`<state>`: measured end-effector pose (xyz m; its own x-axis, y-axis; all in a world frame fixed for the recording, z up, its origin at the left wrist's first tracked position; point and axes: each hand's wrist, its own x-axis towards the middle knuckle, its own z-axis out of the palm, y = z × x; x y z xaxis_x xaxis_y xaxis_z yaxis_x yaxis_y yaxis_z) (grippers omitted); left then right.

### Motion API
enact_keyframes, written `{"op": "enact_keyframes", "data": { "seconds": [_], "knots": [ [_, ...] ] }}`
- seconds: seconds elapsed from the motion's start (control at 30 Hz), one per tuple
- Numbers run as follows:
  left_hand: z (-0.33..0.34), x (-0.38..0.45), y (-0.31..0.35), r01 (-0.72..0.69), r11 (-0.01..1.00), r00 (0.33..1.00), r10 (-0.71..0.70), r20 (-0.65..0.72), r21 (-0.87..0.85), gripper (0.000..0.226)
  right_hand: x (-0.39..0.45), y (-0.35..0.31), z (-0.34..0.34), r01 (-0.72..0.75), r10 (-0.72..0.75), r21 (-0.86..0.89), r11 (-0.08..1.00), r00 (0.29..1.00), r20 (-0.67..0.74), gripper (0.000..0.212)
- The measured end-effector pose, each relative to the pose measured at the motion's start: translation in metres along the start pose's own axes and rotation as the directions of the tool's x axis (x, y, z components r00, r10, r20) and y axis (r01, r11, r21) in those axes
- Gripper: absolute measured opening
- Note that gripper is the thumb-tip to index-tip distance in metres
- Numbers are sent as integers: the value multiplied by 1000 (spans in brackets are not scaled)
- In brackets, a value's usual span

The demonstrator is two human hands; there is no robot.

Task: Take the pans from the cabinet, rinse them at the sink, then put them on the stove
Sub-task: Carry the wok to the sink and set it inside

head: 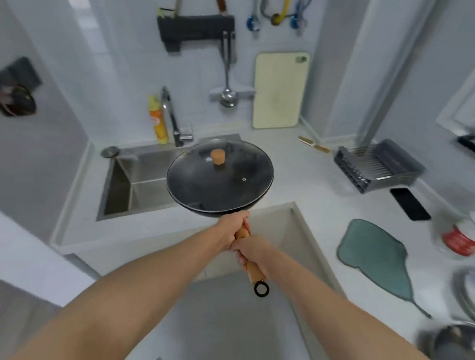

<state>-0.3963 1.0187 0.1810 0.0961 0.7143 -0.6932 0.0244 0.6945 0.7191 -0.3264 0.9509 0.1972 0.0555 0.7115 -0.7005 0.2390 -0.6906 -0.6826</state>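
Both hands, left hand point(231, 228) ahead of right hand point(251, 252), grip the wooden handle of the lidded black pan point(220, 178) above the steel sink's point(136, 183) right edge.

Hidden or cut off around the sink and counter

The pan point(220, 192) covers the sink's point(136, 183) right part; steel bowls point(469, 343) at near right are cut by the edge and blurred; the far-left wall holder's point(14, 90) contents are unclear.

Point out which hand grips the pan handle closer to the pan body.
The left hand: it grips the wooden handle right under the black lidded pan. The right hand holds farther down, nearer the black end ring.
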Motion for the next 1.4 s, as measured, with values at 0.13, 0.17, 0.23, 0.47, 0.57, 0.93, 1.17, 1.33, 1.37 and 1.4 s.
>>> {"op": "enact_keyframes", "data": {
  "seconds": [0.13,0.17,0.23,0.47,0.57,0.93,1.17,1.33,1.37,1.4],
  "knots": [
    [-84,20,31,18,1000,998,-17,-53,14,41,26,-55,64,-3,4,-16,1000,998,68,15],
    [-94,21,36,16,1000,999,-15,-51,8,41,30,-63,72,-2,5,-31,1000,997,73,18],
    [-126,32,51,30,999,998,-28,-56,35,44,46,-87,97,-7,13,-74,997,996,93,20],
    [-210,100,93,125,982,988,-136,-67,-144,77,131,-155,154,-97,105,-48,994,973,204,16],
    [-231,133,105,137,952,975,-178,-131,-273,75,170,-175,169,-128,114,31,991,951,286,10],
    [-290,225,137,315,896,921,-368,-128,-312,69,271,-228,210,-290,300,-82,954,895,330,44],
    [-315,265,141,392,893,911,-410,-43,-220,62,295,-238,235,-358,342,1,934,893,291,17],
    [-328,287,139,408,886,907,-421,-12,-221,60,312,-240,249,-452,409,134,882,875,258,28],
    [-332,291,138,420,880,901,-433,-9,-221,60,315,-242,253,-466,421,156,871,871,253,25],
    [-336,294,137,430,877,897,-441,-5,-216,60,317,-243,257,-477,429,171,862,866,255,20]
  ]
}}
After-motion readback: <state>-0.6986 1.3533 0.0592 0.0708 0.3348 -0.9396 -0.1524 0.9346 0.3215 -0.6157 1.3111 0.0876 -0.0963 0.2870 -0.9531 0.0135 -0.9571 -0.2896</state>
